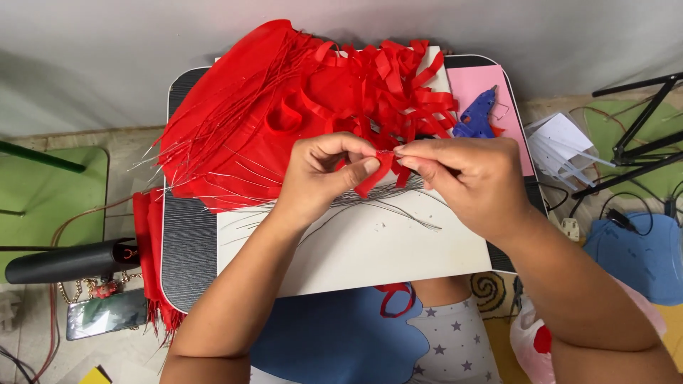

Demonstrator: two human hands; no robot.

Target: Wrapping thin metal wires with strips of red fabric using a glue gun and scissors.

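Observation:
My left hand (324, 174) and my right hand (466, 178) meet above the small table, both pinching one red paper strip (380, 171) between thumbs and fingertips. The strip bends down below my fingers. Just behind my hands lies a heap of red paper strips (398, 85) beside a big pile of red paper with thin wires (235, 128) stuck along it. Several loose thin wires (391, 206) lie on the white sheet (370, 249) under my hands.
A blue glue gun (477, 114) rests on a pink sheet (484, 82) at the table's back right. Red cloth (146, 242) hangs off the left edge. A black tube (64, 262) lies left, tripod legs (640, 142) and white paper (562, 142) right.

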